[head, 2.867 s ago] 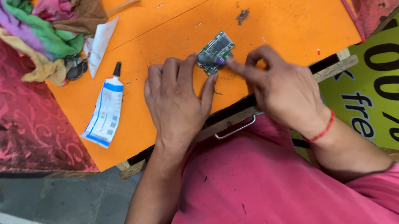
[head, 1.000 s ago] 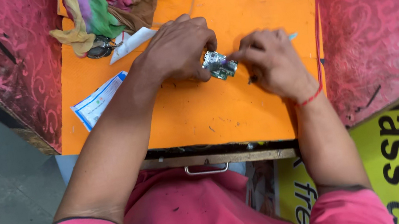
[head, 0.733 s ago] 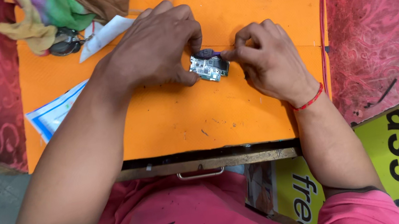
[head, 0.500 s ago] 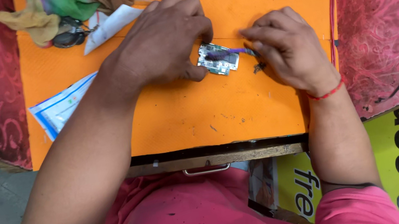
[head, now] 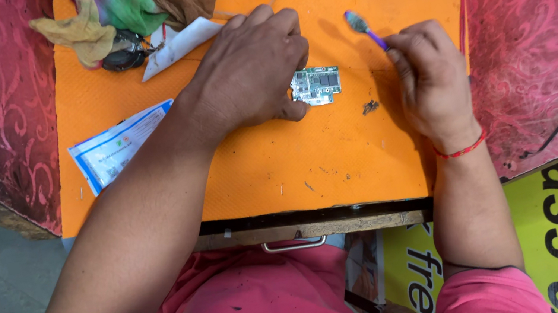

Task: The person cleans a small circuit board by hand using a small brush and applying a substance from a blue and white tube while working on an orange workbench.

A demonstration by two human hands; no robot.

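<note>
**Small circuit board pinned on the orange worktop, brush lifted beside it**

A person in a pink shirt sits at an orange worktop (head: 259, 175), seen from above. The left hand (head: 253, 70) lies palm down near the middle of the worktop, fingers curled together, with the thumb tip pressing the left edge of a small green circuit board (head: 316, 85). The board lies flat on the worktop, just at 3 o'clock from that hand.

The right hand (head: 433, 82) rests at 3 o'clock from the board, apart from it, closed around the handle of a small purple brush (head: 364, 26). The brush head points toward 11 o'clock from the hand and sits clear of the board, at about 1 o'clock from it. A red thread circles the right wrist. A dark speck of debris (head: 370, 107) lies on the worktop between the board and the right hand, at 4 o'clock from the board.

At 9 o'clock from the left forearm lies a flat blue-and-white packet (head: 115, 146). At 11 o'clock from the left hand a heap of coloured rags (head: 118, 6) sits at the far edge, with a white folded paper (head: 177, 45) just beside it. Pink patterned cloth (head: 543, 22) flanks the worktop on both sides.
</note>
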